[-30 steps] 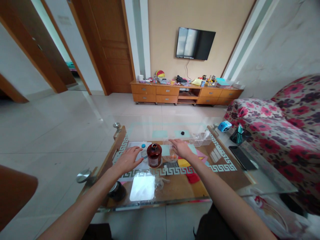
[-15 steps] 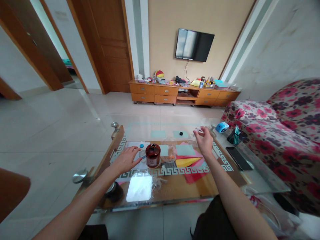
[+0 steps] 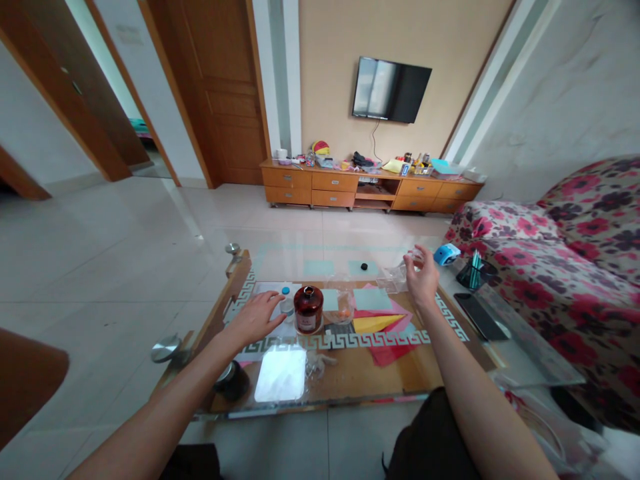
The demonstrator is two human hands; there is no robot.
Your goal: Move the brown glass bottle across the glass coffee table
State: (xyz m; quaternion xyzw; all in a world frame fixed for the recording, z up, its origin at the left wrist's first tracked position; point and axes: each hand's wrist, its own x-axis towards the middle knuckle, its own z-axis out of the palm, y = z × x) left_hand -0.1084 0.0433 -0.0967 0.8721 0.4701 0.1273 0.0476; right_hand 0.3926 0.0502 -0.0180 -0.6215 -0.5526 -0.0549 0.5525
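Right hand (image 3: 423, 277) now farther right, off the clear plastic box (image 3: 395, 278)

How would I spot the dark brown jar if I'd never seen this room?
Find the glass coffee table. Near its middle, just right of the person's flat left hand, stands the brown jar. It is the only dark, round, upright thing there, beside a small blue-capped bottle and flat coloured papers.
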